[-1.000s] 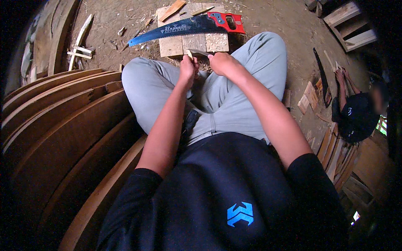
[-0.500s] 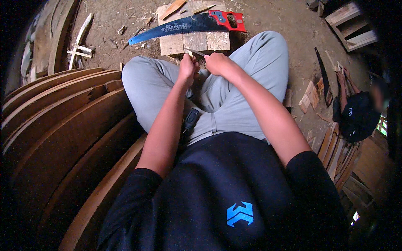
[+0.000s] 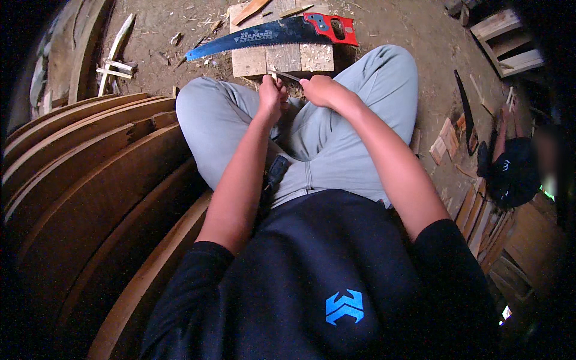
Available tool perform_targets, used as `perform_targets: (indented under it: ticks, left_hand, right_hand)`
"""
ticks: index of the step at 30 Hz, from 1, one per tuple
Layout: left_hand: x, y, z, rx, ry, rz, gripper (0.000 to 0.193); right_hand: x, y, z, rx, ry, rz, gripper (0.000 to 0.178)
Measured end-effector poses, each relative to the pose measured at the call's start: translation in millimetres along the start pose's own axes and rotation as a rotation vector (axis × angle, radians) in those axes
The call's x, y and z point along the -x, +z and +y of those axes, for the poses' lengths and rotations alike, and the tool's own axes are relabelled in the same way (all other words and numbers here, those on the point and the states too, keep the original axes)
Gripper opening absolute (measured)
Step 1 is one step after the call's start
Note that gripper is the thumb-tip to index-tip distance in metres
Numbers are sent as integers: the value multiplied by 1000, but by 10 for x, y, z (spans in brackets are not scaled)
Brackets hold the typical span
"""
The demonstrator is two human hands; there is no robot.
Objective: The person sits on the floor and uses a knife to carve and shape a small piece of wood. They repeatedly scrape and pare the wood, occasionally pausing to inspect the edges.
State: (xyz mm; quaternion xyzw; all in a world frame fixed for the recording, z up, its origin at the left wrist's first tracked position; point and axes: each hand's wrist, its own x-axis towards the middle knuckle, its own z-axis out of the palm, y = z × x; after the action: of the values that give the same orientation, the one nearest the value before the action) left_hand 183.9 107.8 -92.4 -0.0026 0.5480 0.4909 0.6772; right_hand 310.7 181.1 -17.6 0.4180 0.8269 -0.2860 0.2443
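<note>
Between my bent knees, my left hand is closed around a small pale piece of wood, its tip poking out above the fingers. My right hand grips a knife; its handle is hidden in the fist. The thin knife blade points left and lies against or just beside the wood's tip. Just beyond both hands, a pruning saw with a dark curved blade and red handle rests across a low block of wooden planks.
Several long curved boards stand at my left. Wood sticks lie on the dirt floor at far left. Another saw and wood offcuts are at right, near another person in black. A wooden frame sits far right.
My right hand and the knife have shifted slightly right. The other person's arms have moved right, away from the sticks. The whole view has shifted slightly.
</note>
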Motion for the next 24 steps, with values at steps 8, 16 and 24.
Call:
perform_targets:
  ticks: [8, 16, 24]
  left_hand:
    - [-35, -60, 9, 16, -19, -48, 26]
    - [-8, -1, 15, 21, -27, -36, 26]
    - [-36, -50, 13, 43, -39, -18, 26]
  right_hand:
    - [0, 69, -132, -82, 112, 53, 42]
    - [-208, 46, -84, -87, 97, 77, 42]
    - [16, -104, -65, -1, -30, -6, 41]
